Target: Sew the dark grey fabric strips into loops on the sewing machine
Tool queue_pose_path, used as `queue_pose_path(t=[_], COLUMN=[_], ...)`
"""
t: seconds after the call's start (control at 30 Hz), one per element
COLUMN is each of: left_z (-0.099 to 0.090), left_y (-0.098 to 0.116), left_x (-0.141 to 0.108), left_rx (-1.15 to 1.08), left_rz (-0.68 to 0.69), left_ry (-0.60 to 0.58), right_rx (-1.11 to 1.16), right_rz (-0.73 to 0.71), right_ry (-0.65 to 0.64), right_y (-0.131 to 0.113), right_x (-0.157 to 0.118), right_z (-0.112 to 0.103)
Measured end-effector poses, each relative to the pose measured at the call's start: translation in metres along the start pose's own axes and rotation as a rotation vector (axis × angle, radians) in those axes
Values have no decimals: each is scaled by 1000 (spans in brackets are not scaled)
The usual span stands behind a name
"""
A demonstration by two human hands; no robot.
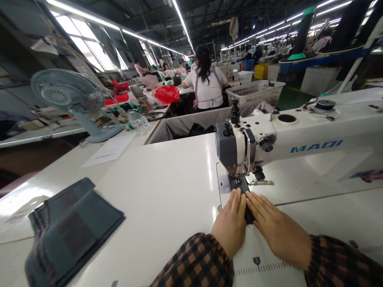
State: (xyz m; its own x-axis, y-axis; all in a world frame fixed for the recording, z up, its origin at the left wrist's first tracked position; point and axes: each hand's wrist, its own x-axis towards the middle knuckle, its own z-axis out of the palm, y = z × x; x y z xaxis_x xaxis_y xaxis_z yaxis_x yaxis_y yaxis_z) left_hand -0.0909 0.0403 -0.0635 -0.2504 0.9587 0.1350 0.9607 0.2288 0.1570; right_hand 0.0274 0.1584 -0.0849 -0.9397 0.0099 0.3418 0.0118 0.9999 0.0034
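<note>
A narrow strip of dark fabric lies under the presser foot of a white sewing machine and runs toward me. My left hand rests on the strip's left side, its fingers together and stretched flat, the tips just in front of the needle area. From the right, my right hand lies against the same strip with its fingers extended side by side. Both sets of fingertips nearly meet. The palms' undersides are hidden.
A stack of dark fabric pieces lies on the table's left. Behind it are a paper sheet and a fan. A cloth-lined bin stands beyond the table edge; a person sits farther back beside a white basket.
</note>
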Motion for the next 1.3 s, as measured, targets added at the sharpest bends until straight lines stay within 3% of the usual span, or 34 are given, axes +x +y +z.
queue_pose_path(t=[0.3, 0.63, 0.83, 1.13, 1.3], left_z=[-17, -5, -8, -5, -5], left_y=[-24, -16, -17, -29, -38], left_x=[5, 4, 3, -9, 0], left_rx=[-58, 40, 96, -85, -154], left_rz=[186, 181, 259, 207, 169], left_ry=[38, 154, 107, 96, 80], right_rx=[-6, 114, 154, 201, 168], right_rz=[-126, -158, -162, -131, -169], right_ry=[92, 146, 119, 56, 37], right_y=[26, 19, 22, 21, 29], right_x=[21, 15, 16, 17, 30], right_z=[-13, -5, -7, -2, 6])
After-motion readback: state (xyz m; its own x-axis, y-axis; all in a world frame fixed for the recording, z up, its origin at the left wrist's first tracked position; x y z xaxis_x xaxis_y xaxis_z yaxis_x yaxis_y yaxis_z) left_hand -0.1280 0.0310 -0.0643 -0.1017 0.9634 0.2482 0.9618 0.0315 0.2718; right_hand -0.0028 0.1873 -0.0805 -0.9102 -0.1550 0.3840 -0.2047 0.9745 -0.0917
